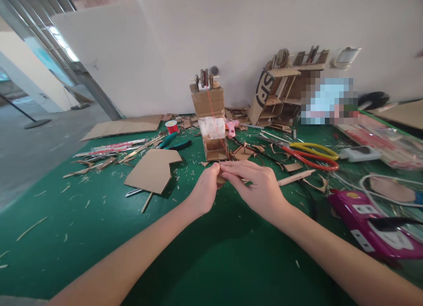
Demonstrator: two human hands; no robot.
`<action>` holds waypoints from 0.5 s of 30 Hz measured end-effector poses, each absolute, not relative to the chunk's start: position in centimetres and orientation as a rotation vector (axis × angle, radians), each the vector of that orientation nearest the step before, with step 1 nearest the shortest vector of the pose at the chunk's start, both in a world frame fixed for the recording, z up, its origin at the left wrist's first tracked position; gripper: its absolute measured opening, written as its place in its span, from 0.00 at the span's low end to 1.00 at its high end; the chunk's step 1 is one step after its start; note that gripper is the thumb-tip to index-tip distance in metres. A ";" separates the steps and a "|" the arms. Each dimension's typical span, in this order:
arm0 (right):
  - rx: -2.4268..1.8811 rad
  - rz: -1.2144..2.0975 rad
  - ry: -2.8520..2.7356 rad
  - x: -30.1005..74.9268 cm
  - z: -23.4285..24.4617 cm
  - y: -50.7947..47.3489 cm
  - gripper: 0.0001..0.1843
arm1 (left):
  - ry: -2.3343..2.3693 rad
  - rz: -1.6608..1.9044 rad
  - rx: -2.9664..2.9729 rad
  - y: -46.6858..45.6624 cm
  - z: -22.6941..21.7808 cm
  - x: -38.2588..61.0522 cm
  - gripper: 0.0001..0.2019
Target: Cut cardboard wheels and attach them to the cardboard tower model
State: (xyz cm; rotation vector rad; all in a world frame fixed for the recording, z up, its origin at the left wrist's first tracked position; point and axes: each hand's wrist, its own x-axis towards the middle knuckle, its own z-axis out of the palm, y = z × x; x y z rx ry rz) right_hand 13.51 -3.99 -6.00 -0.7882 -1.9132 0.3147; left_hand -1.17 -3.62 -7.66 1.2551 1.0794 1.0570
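Note:
My left hand [205, 192] and my right hand [257, 184] meet over the green mat [205, 257], both pinched on a small piece of cardboard [220, 180] that is mostly hidden by the fingers. Just beyond them stands a tall cardboard tower model [211, 121] with a red thread running down its front and small wheels on top. A flat cut cardboard sheet [153, 169] lies to the left of my left hand.
Red and yellow handled cutters [312, 156] lie to the right, a purple power strip [370, 224] at the near right. Green pliers [173, 143], a red thread spool [172, 126] and sticks lie left. A cardboard shelf model [280, 94] leans on the wall. Scraps litter the mat.

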 end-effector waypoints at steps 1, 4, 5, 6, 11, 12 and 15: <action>-0.797 0.317 -1.910 13.5 -6.1 -4.0 0.11 | 1.086 1.057 1.260 -3.6 -7.6 -1.2 0.20; -0.807 0.318 -1.901 13.4 -6.3 -4.0 0.11 | 1.080 1.057 1.260 -3.6 -7.6 -1.2 0.20; -0.806 0.316 -1.899 13.4 -6.4 -4.0 0.11 | 1.074 1.058 1.256 -3.6 -7.6 -1.2 0.20; -0.802 0.312 -1.899 13.4 -6.5 -4.0 0.11 | 1.068 1.058 1.252 -3.6 -7.7 -1.3 0.19; -0.774 0.290 -1.883 13.3 -6.8 -4.1 0.12 | 1.058 1.065 1.247 -3.5 -8.1 -1.4 0.19; -0.773 0.292 -1.877 13.3 -6.9 -4.1 0.12 | 1.070 1.067 1.253 -3.5 -8.1 -1.4 0.19; -0.765 0.286 -1.858 13.1 -7.2 -4.1 0.12 | 1.086 1.067 1.289 -3.6 -8.2 -1.4 0.20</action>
